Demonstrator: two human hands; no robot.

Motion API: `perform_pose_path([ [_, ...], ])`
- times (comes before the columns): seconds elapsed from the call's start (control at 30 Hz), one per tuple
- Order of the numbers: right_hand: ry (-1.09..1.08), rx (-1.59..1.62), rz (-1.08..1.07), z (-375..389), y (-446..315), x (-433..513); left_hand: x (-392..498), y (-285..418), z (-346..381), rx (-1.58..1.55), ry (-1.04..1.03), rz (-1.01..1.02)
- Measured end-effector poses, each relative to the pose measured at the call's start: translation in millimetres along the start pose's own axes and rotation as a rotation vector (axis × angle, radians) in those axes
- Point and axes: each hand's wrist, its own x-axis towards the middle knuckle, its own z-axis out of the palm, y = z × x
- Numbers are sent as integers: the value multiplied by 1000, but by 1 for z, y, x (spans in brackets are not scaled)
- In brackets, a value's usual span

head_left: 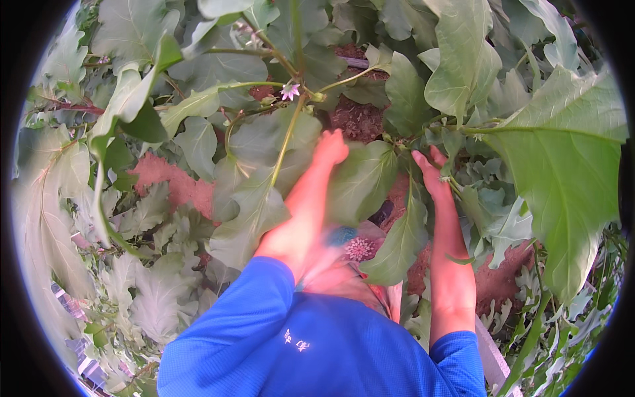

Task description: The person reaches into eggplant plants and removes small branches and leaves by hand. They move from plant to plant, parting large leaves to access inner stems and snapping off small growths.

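Large lobed leaves surround both my hands, on what look like eggplant plants. My left hand (331,147) reaches in beside a broad leaf (364,181), over bare soil. Its fingers look curled, and whether anything is in them is hidden. My right hand (431,171) is among leaves and thin stems to the right, with a thumb and finger apart near a stem junction (399,144). A small leaf covers part of that hand, so its hold is unclear. Above my left hand, a pale purple star-shaped flower (289,91) hangs by a forking stem (286,134).
Reddish soil (173,183) shows between plants on the left. A very large leaf (560,144) spreads close to the camera at right. Along the lower right runs a pale straight edge (491,352). Patterned cloth (359,248) shows below my arms.
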Motion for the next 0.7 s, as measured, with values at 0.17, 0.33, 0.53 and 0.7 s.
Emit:
perform_pose_path([
  [0.17,68,164,-50,8,16,9,-11,-93,17,41,-7,-45],
  [0.33,37,176,-33,12,22,20,-21,-102,20,-78,-32,-60],
  [0.53,118,159,-58,20,27,41,-49,-51,29,91,45,216],
  [0.7,128,236,-63,22,22,52,-74,-23,22,-240,363,391],
])
